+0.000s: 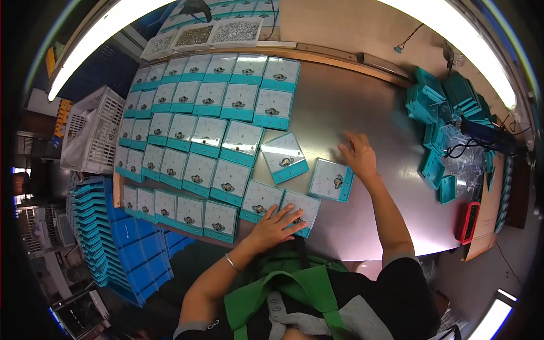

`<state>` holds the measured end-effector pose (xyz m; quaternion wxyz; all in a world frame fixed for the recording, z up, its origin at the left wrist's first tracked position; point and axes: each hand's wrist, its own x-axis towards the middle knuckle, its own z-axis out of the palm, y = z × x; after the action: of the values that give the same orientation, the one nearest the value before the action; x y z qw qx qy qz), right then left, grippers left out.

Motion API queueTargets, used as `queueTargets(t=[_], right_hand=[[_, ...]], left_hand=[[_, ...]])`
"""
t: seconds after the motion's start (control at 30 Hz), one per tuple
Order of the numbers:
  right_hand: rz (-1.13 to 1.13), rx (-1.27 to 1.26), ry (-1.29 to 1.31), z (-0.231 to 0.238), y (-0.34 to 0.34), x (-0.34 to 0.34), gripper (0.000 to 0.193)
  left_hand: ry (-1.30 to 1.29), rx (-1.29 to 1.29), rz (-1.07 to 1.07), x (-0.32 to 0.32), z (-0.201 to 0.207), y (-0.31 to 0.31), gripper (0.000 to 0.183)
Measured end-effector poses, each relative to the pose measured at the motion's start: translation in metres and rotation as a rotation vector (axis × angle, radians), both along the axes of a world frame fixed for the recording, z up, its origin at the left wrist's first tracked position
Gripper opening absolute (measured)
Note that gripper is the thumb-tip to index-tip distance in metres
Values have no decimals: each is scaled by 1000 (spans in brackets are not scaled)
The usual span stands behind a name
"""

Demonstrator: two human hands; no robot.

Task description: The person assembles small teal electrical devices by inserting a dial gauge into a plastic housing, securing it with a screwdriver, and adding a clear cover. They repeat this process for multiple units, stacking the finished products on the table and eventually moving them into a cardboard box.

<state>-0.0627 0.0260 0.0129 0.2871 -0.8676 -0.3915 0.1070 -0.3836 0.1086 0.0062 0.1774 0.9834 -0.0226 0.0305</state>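
My left hand lies with fingers stretched over the lower parts of two square panel meters near the front edge, one meter to the left and another meter partly covered by my fingertips. Each has a white dial face, a clear cover and a teal strip. Just above the right edge of a turned meter, my right hand is open, fingers apart and holding nothing; whether it touches that meter is hard to tell. Another tilted meter rests between these and the rows.
Rows of similar meters cover the left of the metal table. Trays of small metal parts stand at the back. Teal housings, clear covers and a red frame lie right. A white crate stands left.
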Motion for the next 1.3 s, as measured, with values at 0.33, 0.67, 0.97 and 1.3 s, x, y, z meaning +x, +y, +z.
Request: queueTargets(t=[0.33,0.67,0.97,1.3], right_hand=[[62,139,510,-25,-29,-8,43],[341,61,427,-18,36,15,56],[201,13,220,-20,23,-15,42],[-114,-48,329,-29,-21,-30,37]], left_hand=[[1,-38,109,-14,-9,-22,47],[-90,62,118,-24,-17,-31,47],[-121,73,148,-27,-17,-35,41],[-132,12,149,-36,-12,-39,41]])
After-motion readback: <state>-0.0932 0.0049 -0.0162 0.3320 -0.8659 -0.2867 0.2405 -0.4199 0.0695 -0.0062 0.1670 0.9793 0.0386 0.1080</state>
